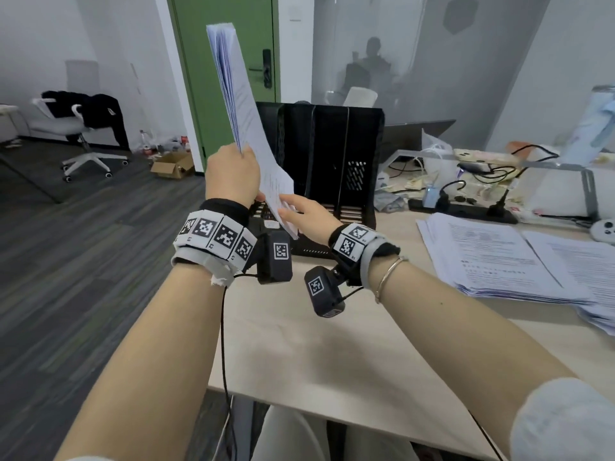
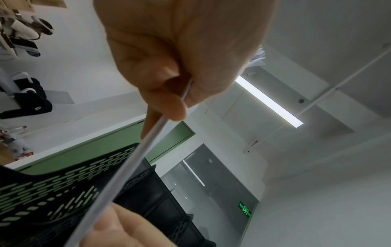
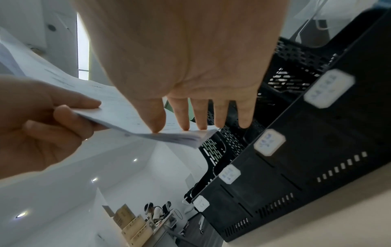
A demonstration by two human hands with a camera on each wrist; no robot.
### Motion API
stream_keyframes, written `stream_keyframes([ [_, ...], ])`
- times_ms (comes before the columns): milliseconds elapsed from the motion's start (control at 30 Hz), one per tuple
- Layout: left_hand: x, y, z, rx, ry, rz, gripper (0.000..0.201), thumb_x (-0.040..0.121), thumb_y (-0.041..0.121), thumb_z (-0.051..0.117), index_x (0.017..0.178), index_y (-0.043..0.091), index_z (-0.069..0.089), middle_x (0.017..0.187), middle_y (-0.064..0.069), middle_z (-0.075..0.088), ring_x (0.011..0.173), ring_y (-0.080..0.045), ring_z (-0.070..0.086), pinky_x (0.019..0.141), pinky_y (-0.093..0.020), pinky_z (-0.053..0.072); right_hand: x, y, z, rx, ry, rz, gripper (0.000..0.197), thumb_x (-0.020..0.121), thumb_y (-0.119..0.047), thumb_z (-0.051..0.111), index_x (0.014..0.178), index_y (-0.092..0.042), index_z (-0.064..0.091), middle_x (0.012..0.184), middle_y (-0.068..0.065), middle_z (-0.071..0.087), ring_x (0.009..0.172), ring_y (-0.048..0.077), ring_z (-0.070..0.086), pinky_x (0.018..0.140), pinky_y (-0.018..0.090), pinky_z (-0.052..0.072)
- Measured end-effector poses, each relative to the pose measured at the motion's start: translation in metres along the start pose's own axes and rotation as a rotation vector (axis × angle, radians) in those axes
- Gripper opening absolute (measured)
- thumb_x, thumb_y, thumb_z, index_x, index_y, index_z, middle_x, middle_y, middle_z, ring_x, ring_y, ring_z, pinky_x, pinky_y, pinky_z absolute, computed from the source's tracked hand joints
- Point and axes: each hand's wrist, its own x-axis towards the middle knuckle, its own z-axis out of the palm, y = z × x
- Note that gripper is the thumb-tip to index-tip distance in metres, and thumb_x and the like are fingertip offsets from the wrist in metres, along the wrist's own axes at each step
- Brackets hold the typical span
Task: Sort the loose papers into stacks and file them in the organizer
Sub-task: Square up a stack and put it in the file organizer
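My left hand (image 1: pixel 241 158) grips a thick stack of printed papers (image 1: pixel 246 104) by one long edge and holds it upright, tilted, above the left end of the black slotted organizer (image 1: pixel 332 144). In the left wrist view the thumb and fingers of that hand (image 2: pixel 180 100) pinch the stack's edge (image 2: pixel 135 160). My right hand (image 1: pixel 293 207) is flat, and its straight fingertips (image 3: pixel 186 127) touch the stack's lower end (image 3: pixel 127 113). The organizer (image 3: pixel 317 150) carries white labels on its front, and its slots look empty.
More printed papers (image 1: pixel 492 257) lie in overlapping piles on the pale table (image 1: pixel 316 344) to the right. Behind them are a power strip, cables and clutter (image 1: pixel 466 201). An office chair (image 1: pixel 83 128) and a cardboard box (image 1: pixel 173 164) stand on the floor at left.
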Motion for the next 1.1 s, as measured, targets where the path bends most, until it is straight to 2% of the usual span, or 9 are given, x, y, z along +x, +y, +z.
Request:
stream_keyframes([
  [100, 0.010, -0.002, -0.006, 0.055, 0.035, -0.001, 0.039, 0.100, 0.022, 0.035, 0.068, 0.001, 0.045, 0.077, -0.012, 0.054, 0.074, -0.027, 0.051, 0.066, -0.018, 0.035, 0.019, -0.008, 0.007, 0.020, -0.008, -0.015, 0.048, 0.100, -0.027, 0.042, 0.145, -0.011, 0.035, 0.149, 0.005, 0.038, 0.137, 0.019, 0.035, 0.108, 0.026, 0.026],
  [167, 0.015, -0.001, -0.009, 0.088, 0.061, -0.006, 0.039, 0.101, 0.021, 0.035, 0.071, -0.001, 0.046, 0.072, -0.010, 0.049, 0.075, -0.025, 0.047, 0.062, -0.019, 0.028, 0.032, -0.013, 0.010, 0.011, -0.009, -0.023, 0.048, 0.100, -0.028, 0.041, 0.144, -0.010, 0.036, 0.148, 0.005, 0.040, 0.136, 0.019, 0.037, 0.109, 0.028, 0.026],
  [300, 0.035, -0.011, -0.005, 0.112, 0.079, 0.030, 0.041, 0.101, 0.025, 0.035, 0.097, -0.010, 0.056, 0.103, -0.028, 0.061, 0.101, -0.039, 0.055, 0.085, -0.037, 0.040, 0.053, -0.018, 0.014, 0.003, -0.018, -0.008, 0.049, 0.099, -0.027, 0.042, 0.144, -0.009, 0.035, 0.149, 0.006, 0.039, 0.137, 0.018, 0.036, 0.112, 0.029, 0.026],
  [400, 0.047, -0.020, 0.003, 0.161, 0.073, 0.063, 0.042, 0.102, 0.026, 0.033, 0.106, -0.008, 0.056, 0.111, -0.026, 0.060, 0.106, -0.038, 0.054, 0.087, -0.038, 0.039, 0.070, -0.012, 0.020, -0.028, -0.030, 0.026, 0.047, 0.095, -0.023, 0.047, 0.141, -0.015, 0.042, 0.144, 0.002, 0.046, 0.133, 0.021, 0.041, 0.116, 0.048, 0.022],
  [500, 0.057, -0.030, 0.013, 0.224, 0.066, 0.095, 0.041, 0.102, 0.027, 0.031, 0.109, -0.004, 0.056, 0.113, -0.024, 0.060, 0.107, -0.038, 0.053, 0.086, -0.038, 0.038, 0.085, -0.005, 0.022, -0.110, -0.063, 0.039, 0.048, 0.094, -0.013, 0.044, 0.141, -0.024, 0.043, 0.144, -0.004, 0.046, 0.138, 0.022, 0.035, 0.114, 0.061, 0.005],
  [600, 0.067, -0.041, 0.026, 0.277, 0.051, 0.101, 0.040, 0.103, 0.028, 0.030, 0.108, -0.002, 0.056, 0.111, -0.024, 0.061, 0.105, -0.038, 0.054, 0.083, -0.038, 0.038, 0.094, -0.001, 0.021, -0.171, -0.095, 0.046, 0.054, 0.092, -0.005, 0.038, 0.142, -0.027, 0.040, 0.145, -0.006, 0.044, 0.140, 0.022, 0.030, 0.112, 0.062, -0.007],
  [933, 0.077, -0.079, 0.069, 0.454, -0.040, 0.056, 0.035, 0.101, 0.030, 0.031, 0.106, 0.005, 0.056, 0.107, -0.022, 0.061, 0.098, -0.041, 0.057, 0.071, -0.036, 0.034, 0.105, 0.018, 0.022, -0.236, -0.218, 0.108, 0.057, 0.095, -0.015, 0.043, 0.148, -0.024, 0.025, 0.145, -0.009, 0.045, 0.145, 0.015, 0.014, 0.111, 0.059, -0.016],
  [1033, 0.078, -0.091, 0.079, 0.535, -0.098, 0.047, 0.031, 0.098, 0.025, 0.033, 0.108, 0.006, 0.056, 0.108, -0.023, 0.061, 0.098, -0.043, 0.057, 0.072, -0.039, 0.038, 0.103, 0.026, 0.016, -0.138, -0.145, 0.059, 0.066, 0.087, -0.004, 0.048, 0.147, -0.022, 0.029, 0.145, -0.002, 0.044, 0.141, 0.017, 0.029, 0.116, 0.056, -0.004],
  [1100, 0.077, -0.096, 0.086, 0.577, -0.137, 0.036, 0.026, 0.095, 0.018, 0.037, 0.108, 0.005, 0.056, 0.109, -0.023, 0.061, 0.099, -0.044, 0.058, 0.074, -0.041, 0.041, 0.099, 0.028, 0.005, 0.016, -0.043, 0.035, 0.071, 0.083, 0.003, 0.046, 0.147, -0.022, 0.029, 0.143, 0.006, 0.047, 0.132, 0.021, 0.043, 0.113, 0.049, 0.029],
])
